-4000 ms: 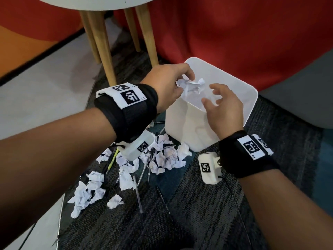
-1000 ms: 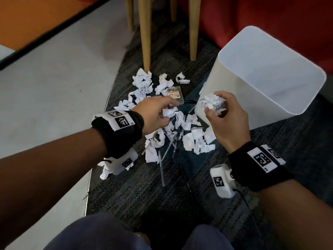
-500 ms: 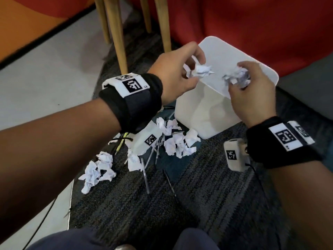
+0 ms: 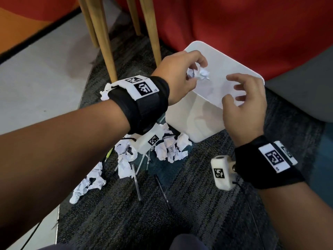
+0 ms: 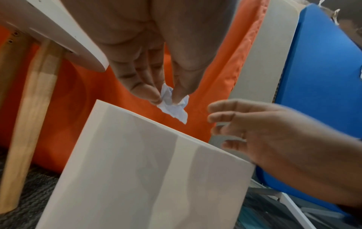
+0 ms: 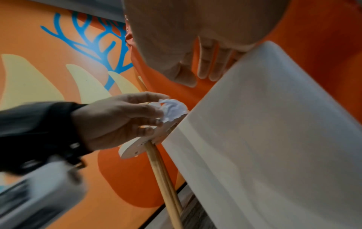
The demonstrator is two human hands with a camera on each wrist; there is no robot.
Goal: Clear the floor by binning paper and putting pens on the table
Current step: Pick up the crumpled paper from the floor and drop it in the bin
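My left hand [image 4: 195,73] pinches a crumpled white paper ball [image 4: 200,73] over the near left corner of the white square bin [image 4: 191,120]; the left wrist view shows the paper ball [image 5: 173,105] held between fingertips above the bin [image 5: 147,170]. My right hand [image 4: 234,94] hovers over the bin's mouth with fingers spread and nothing in them. More crumpled paper [image 4: 171,147] and several pens [image 4: 137,184] lie on the dark carpet in front of the bin.
Wooden table legs [image 4: 102,38] stand behind the pile at upper left. A red sofa [image 4: 234,24] backs the bin. Pale hard floor [image 4: 45,78] lies left of the carpet edge. More paper [image 4: 88,184] sits near that edge. My knee [image 4: 189,242] is at the bottom.
The paper ball that my right hand held half a second ago is gone, and its fingers have spread over the bin. The left hand still pinches its ball, now further over the rim.
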